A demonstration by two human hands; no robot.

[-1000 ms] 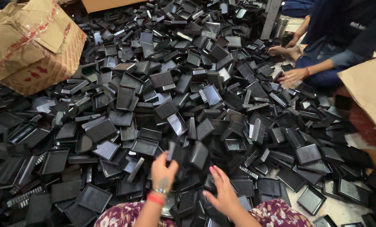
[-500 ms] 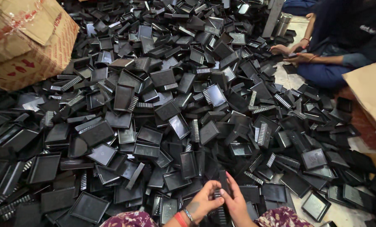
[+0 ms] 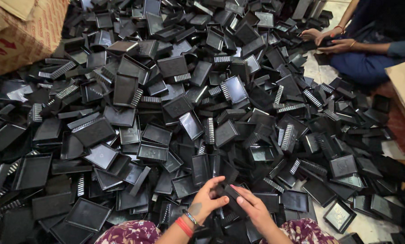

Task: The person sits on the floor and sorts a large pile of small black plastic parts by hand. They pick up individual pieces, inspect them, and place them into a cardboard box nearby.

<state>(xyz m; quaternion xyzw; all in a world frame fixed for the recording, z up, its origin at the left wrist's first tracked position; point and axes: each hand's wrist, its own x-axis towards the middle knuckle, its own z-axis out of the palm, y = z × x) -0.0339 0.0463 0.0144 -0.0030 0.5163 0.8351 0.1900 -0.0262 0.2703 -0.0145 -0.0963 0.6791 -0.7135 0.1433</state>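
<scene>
Low in the head view, the left hand (image 3: pixel 205 201) and right hand (image 3: pixel 253 208) meet around one small black plastic piece (image 3: pixel 231 195), a flat, matte rectangular part held just above the heap. The left hand's fingers curl closed over its near end; the right hand pinches its other end between thumb and fingers. A red band and a beaded bracelet (image 3: pixel 187 221) circle the left wrist. All around lies a deep pile of black plastic trays (image 3: pixel 175 104), shallow and square with raised rims, some glossy, many edged with ribbed, comb-like strips. It spreads across a pale tiled floor (image 3: pixel 317 72). A worn cardboard box (image 3: pixel 17 31) stands at upper left. At upper right another person's hands (image 3: pixel 326 40) hold a dark part.
</scene>
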